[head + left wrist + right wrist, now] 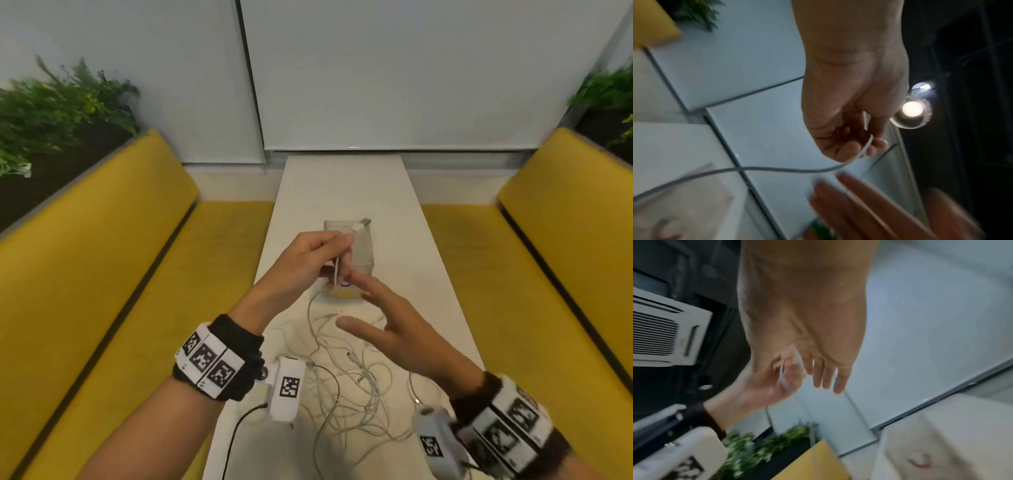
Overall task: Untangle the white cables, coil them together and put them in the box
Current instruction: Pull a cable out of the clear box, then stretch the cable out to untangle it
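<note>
— Several white cables (352, 387) lie in a loose tangle on the near end of the tabletop (342, 185). How should the step in hand go?

— I judge it to be drawing one cable free. The left hand (315, 253) is raised above the tangle with its fingers curled round one strand, whose USB plug (362, 224) sticks up past the fingertips. The right hand (387, 322) hovers just right of it, fingers spread and holding nothing. It would do well to slide down that strand and lift crossing loops off it, rather than let the left hand haul and tighten a knot.

— And the box?

— A clear box (347, 260) stands just beyond the hands, mid-tabletop, partly behind them. Keep the pull upward and toward the near side, so the trailing strand does not drag or tip it.

— What can't you make out?

— How many cables there are, and where the held one runs once it enters the heap. The box's contents are uncertain: something with blue and yellow marks shows at its near base. Both wrist views are blurred; the left one shows the cable (777, 169) leaving the curled fingers (849, 150), little else.
</note>
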`<state>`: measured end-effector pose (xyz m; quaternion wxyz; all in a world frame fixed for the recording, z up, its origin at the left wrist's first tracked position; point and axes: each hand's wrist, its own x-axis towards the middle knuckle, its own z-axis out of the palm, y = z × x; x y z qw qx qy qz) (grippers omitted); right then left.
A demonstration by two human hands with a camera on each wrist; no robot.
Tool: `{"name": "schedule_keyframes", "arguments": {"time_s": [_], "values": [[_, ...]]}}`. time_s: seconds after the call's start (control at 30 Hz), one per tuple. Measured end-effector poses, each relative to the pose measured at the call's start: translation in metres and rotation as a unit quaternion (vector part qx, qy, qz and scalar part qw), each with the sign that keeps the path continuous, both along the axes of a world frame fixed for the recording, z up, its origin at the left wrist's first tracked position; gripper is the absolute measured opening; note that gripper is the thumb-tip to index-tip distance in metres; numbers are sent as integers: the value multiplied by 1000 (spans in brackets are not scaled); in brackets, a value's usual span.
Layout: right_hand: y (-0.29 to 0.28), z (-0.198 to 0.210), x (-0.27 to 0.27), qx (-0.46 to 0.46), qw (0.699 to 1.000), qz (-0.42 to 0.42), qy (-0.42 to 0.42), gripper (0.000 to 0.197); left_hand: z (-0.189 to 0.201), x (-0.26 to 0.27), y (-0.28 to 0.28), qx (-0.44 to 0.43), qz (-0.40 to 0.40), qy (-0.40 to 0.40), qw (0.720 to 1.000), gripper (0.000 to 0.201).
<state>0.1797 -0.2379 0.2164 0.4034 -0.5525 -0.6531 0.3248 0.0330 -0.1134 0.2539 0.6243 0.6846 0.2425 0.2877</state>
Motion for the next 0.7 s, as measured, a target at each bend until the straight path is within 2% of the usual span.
{"name": "schedule_keyframes", "arguments": {"time_s": [0.13,0.27,0.33,0.4,0.47,0.53,0.6,0.67,0.7], "values": [[40,20,-14,29,990,8,134,39,32,-7,-18,20,28,-89,995,34],[40,7,1,-5,995,61,85,38,55,-27,-24,4,97,-193,976,28],[38,-7,11,-24,996,58,71,38,73,-42,-22,18,152,-260,953,31],[35,-20,22,-48,996,43,67,38,95,-63,-16,52,214,-336,916,32],[32,-28,30,-67,995,37,66,38,112,-80,-11,114,255,-364,888,28],[34,-28,32,-56,997,38,45,39,111,-78,-8,207,267,-283,898,20],[39,-22,28,-34,998,40,31,39,89,-58,-10,319,208,-94,920,2],[44,-6,20,-4,998,42,48,32,52,-32,-14,362,86,115,921,24],[46,3,17,8,997,43,58,28,32,-22,-14,363,46,178,914,29]]}}
